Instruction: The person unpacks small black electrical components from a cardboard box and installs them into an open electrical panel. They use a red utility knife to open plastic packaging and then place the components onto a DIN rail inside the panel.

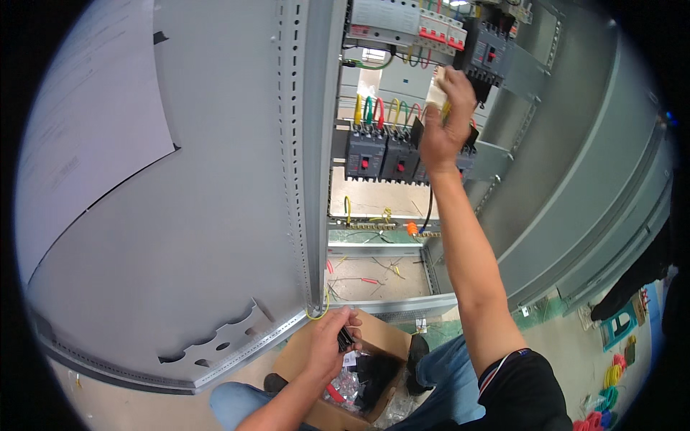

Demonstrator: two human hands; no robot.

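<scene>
- Evidently the left hand (pixel 332 336) has its grip closed around some thin black pieces (pixel 346 339), which sit low in the scene, above the open cardboard box (pixel 384 332).
- These look light and fairly stiff, probably smooth plastic; edges are best pinched between thumb and fingertips, one piece at a time, since a loose bunch could slide apart.
- Farther up and to the right, the right hand (pixel 451 118) reaches in at the dark breakers (pixel 365 154), thumb and fingers curled toward each other. A pale patch shows between them; I cannot tell whether that grip is clamped on anything.
- Just left of that wrist stands a thin black plate (pixel 416 132), which would likely flex or snap if bent sideways, so take it by its flat faces.
- Coloured wires (pixel 370 109) rise from the breakers; clear plastic bags (pixel 352 388) lie inside the box.
</scene>
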